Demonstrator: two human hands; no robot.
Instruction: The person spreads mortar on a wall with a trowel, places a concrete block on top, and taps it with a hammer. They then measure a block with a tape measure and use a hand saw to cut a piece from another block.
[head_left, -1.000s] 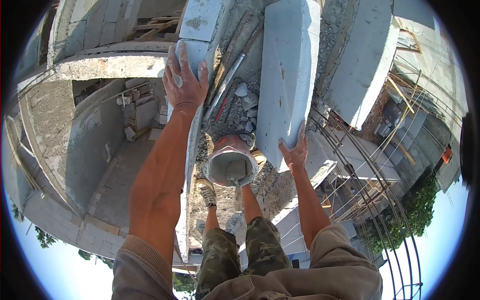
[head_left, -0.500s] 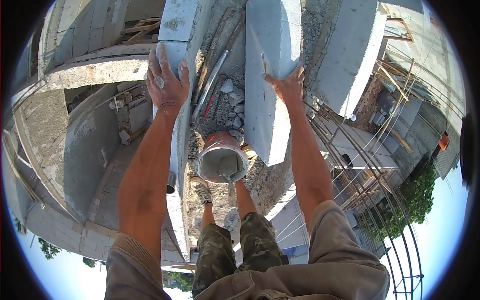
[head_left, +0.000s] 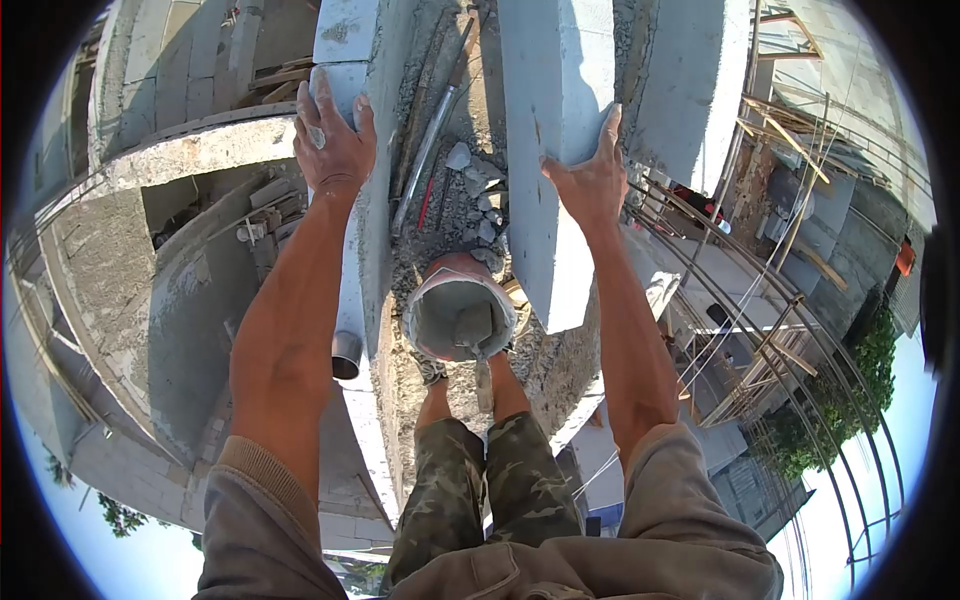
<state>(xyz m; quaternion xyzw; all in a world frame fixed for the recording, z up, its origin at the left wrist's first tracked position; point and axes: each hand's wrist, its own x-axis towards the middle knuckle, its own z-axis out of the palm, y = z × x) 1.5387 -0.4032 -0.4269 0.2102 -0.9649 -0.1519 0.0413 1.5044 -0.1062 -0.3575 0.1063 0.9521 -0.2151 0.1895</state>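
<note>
My left hand rests on the top of a pale block wall, its fingers apart and a grey smear on one of them. On the right, my right hand lies on the top edge of a long pale block, thumb on one face and fingers stretched along the edge. Between the two walls, near my feet, stands a reddish bucket with grey mortar inside. A trowel sits in it, its handle toward me.
A metal level or bar, a red stick and broken rubble lie between the walls. A metal cup is beside the left wall. Rebar rises at the right.
The view has shifted slightly. My right hand's fingers are more extended along the block's edge. My left hand stays on the wall. The cup shows more fully.
</note>
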